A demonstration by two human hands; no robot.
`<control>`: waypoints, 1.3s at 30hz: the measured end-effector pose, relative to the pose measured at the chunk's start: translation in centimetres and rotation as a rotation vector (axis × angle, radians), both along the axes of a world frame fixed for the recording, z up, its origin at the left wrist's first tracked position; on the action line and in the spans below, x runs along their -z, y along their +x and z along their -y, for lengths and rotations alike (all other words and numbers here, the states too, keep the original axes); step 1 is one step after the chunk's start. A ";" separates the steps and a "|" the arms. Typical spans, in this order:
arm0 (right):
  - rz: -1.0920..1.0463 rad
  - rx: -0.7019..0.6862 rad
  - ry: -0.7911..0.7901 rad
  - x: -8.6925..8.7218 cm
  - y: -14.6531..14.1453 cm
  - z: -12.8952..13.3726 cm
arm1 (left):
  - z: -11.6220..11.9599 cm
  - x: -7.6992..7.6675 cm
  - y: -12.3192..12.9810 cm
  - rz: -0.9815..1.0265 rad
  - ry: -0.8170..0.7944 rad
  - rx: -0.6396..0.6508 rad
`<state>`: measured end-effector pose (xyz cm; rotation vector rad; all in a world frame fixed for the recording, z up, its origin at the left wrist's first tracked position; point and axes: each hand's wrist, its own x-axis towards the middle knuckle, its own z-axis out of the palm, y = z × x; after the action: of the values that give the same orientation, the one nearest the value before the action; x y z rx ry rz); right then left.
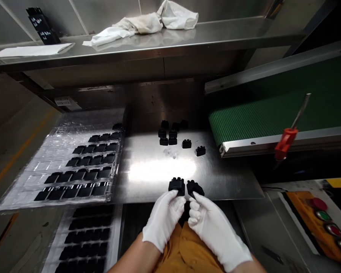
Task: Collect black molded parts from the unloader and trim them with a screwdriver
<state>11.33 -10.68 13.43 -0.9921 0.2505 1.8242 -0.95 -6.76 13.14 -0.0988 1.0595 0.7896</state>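
White-gloved fingers [198,198] are pinched narrow on both sides: I see the left hand [165,216] holding one black block, the left block [176,185], and the right hand [213,223] holding another, the right block [194,186]. Put the clock's centre in the gap between those blocks, twelve pointing away from the person.

The steel table [147,191] spreads toward twelve. A green belt [278,102] slopes off between one and two. The clear plastic tray [45,165], with rows of flat black pieces [79,174], lies between nine and ten. At two, a red-handled screwdriver [285,143] shows before the belt's near edge; what holds it up I cannot tell.

Now the blocks. The left block is at nine, the right block at three, just beside each other but apart. The left block's knobs face twelve, in a row running nine to three; the right block is slanted, its long axis running about ten to four. A cluster of loose blocks [172,140] sits near half past eleven. The closest single block [200,151] is at one, nearer the right hand.
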 end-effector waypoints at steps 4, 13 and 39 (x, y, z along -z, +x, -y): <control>0.041 0.031 -0.017 0.4 -0.2 0.5 | 0.2 -0.8 0.1 0.075 0.127 0.043; 0.559 -0.179 0.333 -0.7 1.1 0.0 | -0.2 -0.6 -1.5 0.434 0.221 0.342; 0.848 -0.598 0.875 0.4 5.2 -0.2 | 1.1 0.4 -1.6 0.614 -0.056 0.448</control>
<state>16.53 -10.46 13.01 -1.1227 -1.3600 1.5447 -2.54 -7.85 12.72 -0.1348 0.4879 0.2852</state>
